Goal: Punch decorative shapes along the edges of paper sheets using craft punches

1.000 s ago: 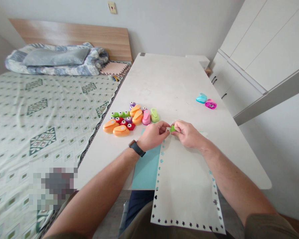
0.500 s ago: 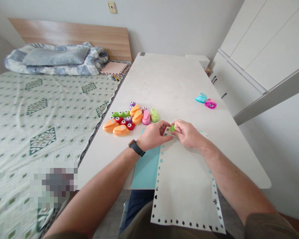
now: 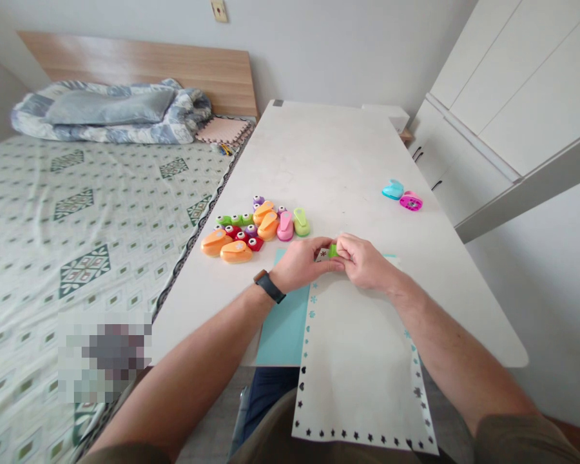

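My right hand [image 3: 363, 263] pinches a small green craft punch [image 3: 333, 251] at the top edge of a white paper sheet [image 3: 360, 367], whose border is punched with small shapes. My left hand [image 3: 302, 264] closes on that paper edge, its fingertips almost against the punch. A star-shaped hole shows in the narrow gap between my hands. The punch is mostly hidden by my fingers. Below the paper lies a teal paper sheet [image 3: 283, 332]. To the left of my left hand sits a cluster of colourful craft punches [image 3: 251, 232].
Everything lies on a long white table [image 3: 328, 154]. A blue punch [image 3: 392, 189] and a pink punch [image 3: 410, 201] stand at its right side. A bed [image 3: 91, 219] runs along the left edge, and white cabinets [image 3: 483, 109] stand at the right.
My hands have moved closer together around the green punch, narrowing the gap over the paper. The punch cluster and other objects have not moved; the whole view has shifted only slightly.
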